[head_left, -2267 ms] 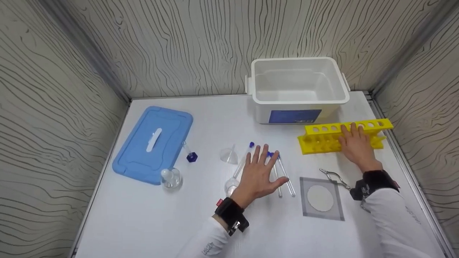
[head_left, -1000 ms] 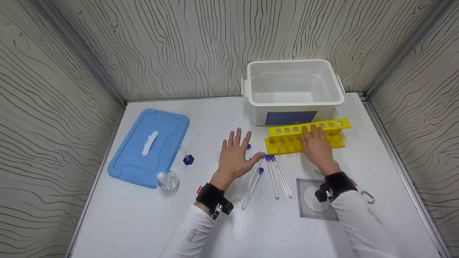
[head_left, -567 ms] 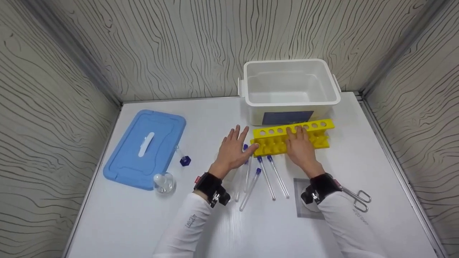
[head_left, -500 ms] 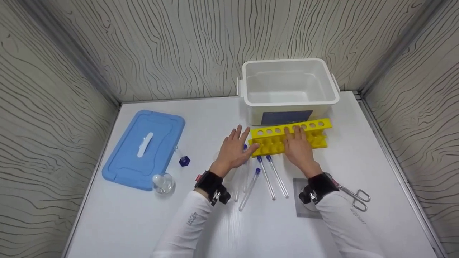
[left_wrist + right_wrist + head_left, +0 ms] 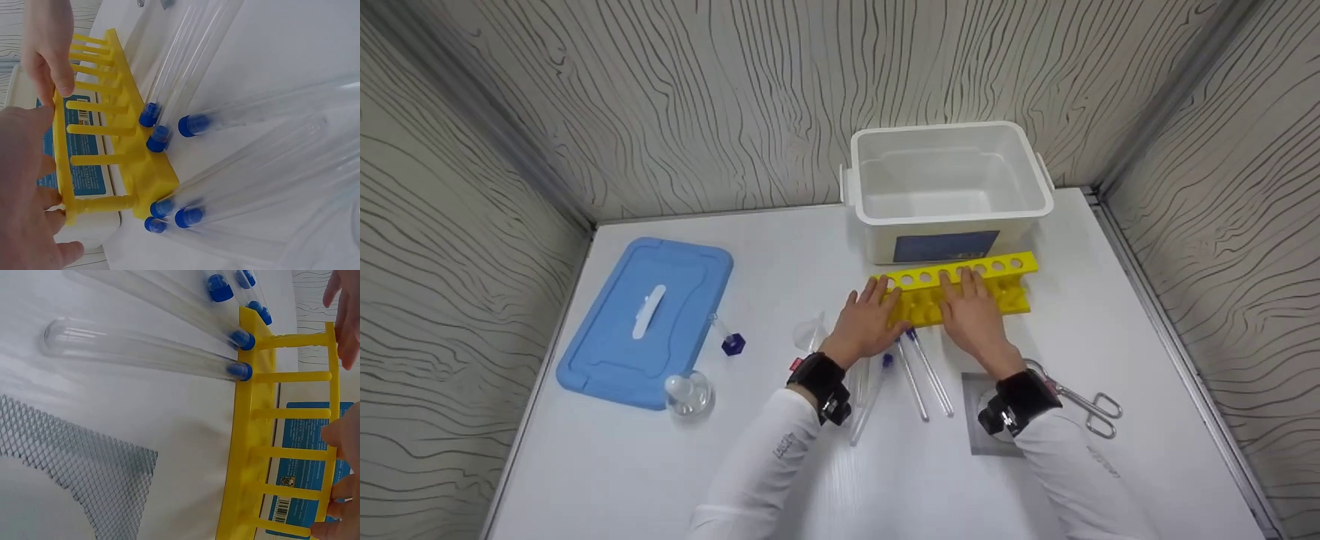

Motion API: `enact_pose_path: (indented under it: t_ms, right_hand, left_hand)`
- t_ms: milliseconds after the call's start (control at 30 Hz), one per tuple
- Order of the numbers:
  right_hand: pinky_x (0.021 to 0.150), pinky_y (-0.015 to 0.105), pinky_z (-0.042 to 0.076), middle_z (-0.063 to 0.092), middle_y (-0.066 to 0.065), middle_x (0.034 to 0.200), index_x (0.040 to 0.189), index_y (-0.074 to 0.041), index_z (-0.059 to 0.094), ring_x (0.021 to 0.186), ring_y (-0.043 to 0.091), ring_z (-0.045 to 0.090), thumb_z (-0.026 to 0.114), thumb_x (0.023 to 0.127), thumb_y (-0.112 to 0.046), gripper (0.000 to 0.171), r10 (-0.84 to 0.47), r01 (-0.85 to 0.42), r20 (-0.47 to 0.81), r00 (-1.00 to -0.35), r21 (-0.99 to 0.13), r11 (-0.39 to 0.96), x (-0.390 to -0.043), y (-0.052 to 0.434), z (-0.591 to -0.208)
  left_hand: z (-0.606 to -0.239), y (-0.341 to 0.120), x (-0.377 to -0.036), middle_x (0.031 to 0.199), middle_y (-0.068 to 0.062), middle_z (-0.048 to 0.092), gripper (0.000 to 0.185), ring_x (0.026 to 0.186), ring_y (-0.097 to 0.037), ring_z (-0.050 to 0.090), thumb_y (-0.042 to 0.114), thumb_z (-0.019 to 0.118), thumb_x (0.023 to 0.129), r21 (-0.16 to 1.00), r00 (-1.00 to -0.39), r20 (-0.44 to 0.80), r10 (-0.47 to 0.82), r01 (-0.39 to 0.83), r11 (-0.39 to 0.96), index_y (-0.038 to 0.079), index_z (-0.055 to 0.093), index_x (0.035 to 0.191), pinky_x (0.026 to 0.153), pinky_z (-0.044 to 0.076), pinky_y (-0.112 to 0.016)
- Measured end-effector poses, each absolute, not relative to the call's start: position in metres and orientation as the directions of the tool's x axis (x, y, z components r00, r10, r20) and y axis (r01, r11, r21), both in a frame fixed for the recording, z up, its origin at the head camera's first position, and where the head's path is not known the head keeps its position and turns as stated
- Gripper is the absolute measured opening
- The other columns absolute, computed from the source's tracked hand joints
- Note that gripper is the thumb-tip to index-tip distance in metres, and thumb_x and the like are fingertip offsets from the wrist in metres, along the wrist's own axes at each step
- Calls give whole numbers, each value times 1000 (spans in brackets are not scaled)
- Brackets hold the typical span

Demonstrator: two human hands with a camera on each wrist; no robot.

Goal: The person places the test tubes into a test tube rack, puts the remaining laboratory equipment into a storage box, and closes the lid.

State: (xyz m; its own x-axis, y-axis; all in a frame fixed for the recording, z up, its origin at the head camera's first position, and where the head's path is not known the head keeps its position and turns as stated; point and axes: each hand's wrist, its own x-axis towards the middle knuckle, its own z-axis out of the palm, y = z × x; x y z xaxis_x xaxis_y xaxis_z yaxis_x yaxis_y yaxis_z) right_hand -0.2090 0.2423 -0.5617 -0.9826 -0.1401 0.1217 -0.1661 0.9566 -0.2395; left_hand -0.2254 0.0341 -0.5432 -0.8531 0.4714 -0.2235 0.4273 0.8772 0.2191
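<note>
A yellow test tube rack (image 5: 960,296) stands before the white box. My right hand (image 5: 975,319) holds its top bar near the middle, thumb in front and fingers over the top. At the left end my left hand (image 5: 864,322) rests its fingers along the same bar, as the left wrist view shows. Below the rack lie several clear test tubes (image 5: 933,375) with blue caps (image 5: 160,138); some are partly hidden under my left hand and wrist in the head view. In the right wrist view, two capped ends sit right at the rack's base.
Behind the rack stands a white box (image 5: 870,232). Its blue lid (image 5: 660,352) lies at the left, near a glass bottle with a rounded cap (image 5: 688,394), a small blue-based cylinder (image 5: 733,344) and a funnel (image 5: 808,332). Wire gauze (image 5: 975,431) and metal tongs (image 5: 1087,405) lie right.
The rack has slid left along the table under my right hand, toward the tubes. My left hand has gone from spread above the tubes to the rack's left end.
</note>
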Motion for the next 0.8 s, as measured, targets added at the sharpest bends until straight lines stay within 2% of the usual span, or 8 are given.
enact_pose_path:
  t_ms: [167, 333, 433, 567, 667, 800]
  right_hand:
    - [118, 61, 29, 38, 31, 153, 147, -3, 46, 144, 48, 33, 51, 101, -22, 50, -147, -171, 98, -984, -325, 930, -206, 259, -560]
    - [120, 61, 24, 36, 29, 155, 145, 0, 47, 146, 46, 30, 48, 101, -21, 48, -71, -117, 130, -989, -385, 915, -208, 292, -551]
    - [120, 63, 22, 31, 31, 157, 147, 5, 42, 147, 49, 25, 46, 102, -19, 51, -35, -79, 121, -992, -378, 923, -212, 317, -547]
    - [120, 65, 17, 20, 34, 159, 149, 10, 31, 149, 52, 16, 44, 103, -19, 57, -35, -46, 35, -999, -379, 924, -215, 344, -548]
    - [119, 66, 17, 15, 35, 160, 151, 12, 26, 149, 52, 14, 44, 103, -18, 59, -49, -36, -22, -999, -392, 919, -213, 355, -554]
    - [117, 64, 23, 15, 34, 160, 152, 11, 23, 149, 51, 16, 44, 102, -17, 61, -50, -36, -26, -998, -388, 921, -210, 358, -562]
  left_hand:
    - [-544, 34, -227, 169, -6, 12, 69, 157, -25, 14, 60, 37, 101, 206, -849, -244, 469, 427, 880, 25, 23, 159, 125, 22, -51]
    - [-542, 34, -224, 168, -7, 15, 69, 156, -26, 17, 54, 44, 101, 189, -867, -212, 451, 416, 889, 21, 26, 158, 125, 24, -50]
    - [-541, 34, -220, 168, -9, 17, 70, 155, -28, 20, 49, 47, 101, 164, -877, -207, 434, 406, 899, 14, 26, 158, 124, 26, -49]
    - [-539, 34, -216, 167, -11, 19, 72, 154, -28, 23, 46, 49, 101, 144, -877, -224, 426, 402, 904, 9, 24, 158, 123, 28, -48]
    - [-539, 33, -217, 167, -12, 19, 72, 154, -27, 24, 44, 49, 101, 158, -876, -220, 430, 403, 901, 7, 24, 157, 124, 28, -47]
    - [-542, 29, -221, 168, -12, 13, 70, 155, -26, 20, 38, 48, 102, 210, -866, -228, 445, 403, 891, 8, 20, 159, 125, 25, -48]
